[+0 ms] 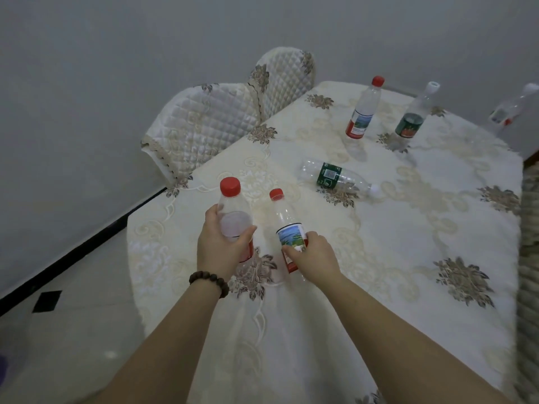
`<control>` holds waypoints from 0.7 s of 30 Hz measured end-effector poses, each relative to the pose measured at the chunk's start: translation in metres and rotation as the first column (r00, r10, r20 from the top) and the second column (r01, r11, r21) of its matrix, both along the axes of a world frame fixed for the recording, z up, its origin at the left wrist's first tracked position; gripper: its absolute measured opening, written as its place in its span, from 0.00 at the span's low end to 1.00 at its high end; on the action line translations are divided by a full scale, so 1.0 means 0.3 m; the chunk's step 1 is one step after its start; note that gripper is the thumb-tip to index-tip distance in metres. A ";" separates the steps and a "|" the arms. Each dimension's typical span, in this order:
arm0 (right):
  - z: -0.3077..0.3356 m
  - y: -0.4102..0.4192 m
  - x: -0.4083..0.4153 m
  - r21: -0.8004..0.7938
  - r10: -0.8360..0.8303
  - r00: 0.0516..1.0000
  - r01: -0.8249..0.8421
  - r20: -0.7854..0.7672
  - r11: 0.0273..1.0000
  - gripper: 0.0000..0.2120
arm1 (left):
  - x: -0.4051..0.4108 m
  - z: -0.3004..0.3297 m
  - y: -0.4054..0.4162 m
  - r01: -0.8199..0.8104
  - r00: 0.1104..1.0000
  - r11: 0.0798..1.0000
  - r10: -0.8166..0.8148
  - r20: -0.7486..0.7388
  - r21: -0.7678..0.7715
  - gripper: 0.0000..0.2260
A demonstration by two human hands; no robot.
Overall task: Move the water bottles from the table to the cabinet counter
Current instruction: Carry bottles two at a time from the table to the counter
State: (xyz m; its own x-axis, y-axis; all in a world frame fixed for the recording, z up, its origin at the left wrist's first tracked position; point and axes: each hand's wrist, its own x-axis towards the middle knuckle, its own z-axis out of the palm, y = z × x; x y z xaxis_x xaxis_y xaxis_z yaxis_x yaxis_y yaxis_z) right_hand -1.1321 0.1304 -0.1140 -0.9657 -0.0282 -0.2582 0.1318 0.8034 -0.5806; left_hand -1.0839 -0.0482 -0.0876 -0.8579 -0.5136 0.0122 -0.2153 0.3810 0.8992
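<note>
My left hand (219, 246) grips a clear red-capped bottle (233, 208) around its middle. My right hand (313, 256) grips a second red-capped bottle (284, 217) at its label; it tilts left. Both are over the near part of the table (408, 228), which has a cream flowered cloth. A green-label bottle (335, 177) lies on its side mid-table. Farther back stand a red-capped bottle (364, 109) and a white-capped green-label bottle (414, 115). Another clear bottle (510, 110) shows at the far right, blurred. The cabinet counter is not in view.
Two chairs with quilted cream covers (210, 123) (284, 80) stand against the table's left side by the grey wall. Pale tiled floor (73, 316) with a black baseboard lies to the left. A patterned surface (529, 258) borders the table on the right.
</note>
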 end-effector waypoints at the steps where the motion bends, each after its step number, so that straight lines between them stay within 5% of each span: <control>1: 0.021 0.029 0.004 -0.032 -0.027 1.000 0.026 -0.017 0.999 0.21 | -0.009 0.013 0.026 0.020 1.000 1.000 -0.020 -0.004 0.002 0.34; 11: 0.278 0.516 0.182 -0.277 -0.414 0.877 0.346 -0.246 0.897 0.19 | -0.047 0.129 0.545 0.345 0.935 0.938 -0.345 -0.076 -0.010 0.34; 21: 0.413 1.083 0.732 -0.431 -0.761 0.575 0.631 -0.299 0.646 0.16 | 0.288 0.244 1.200 0.723 0.683 0.691 -0.716 -0.141 -0.008 0.32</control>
State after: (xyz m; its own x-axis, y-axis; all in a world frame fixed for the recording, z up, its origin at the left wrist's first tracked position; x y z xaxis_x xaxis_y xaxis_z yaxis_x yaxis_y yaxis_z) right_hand -0.9124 0.4554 0.0100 -0.7075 0.7020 0.0814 0.2798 0.3841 -0.8799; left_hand -0.9974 0.3119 -0.0143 -0.9562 0.2587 0.1371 0.2210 0.3305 0.9175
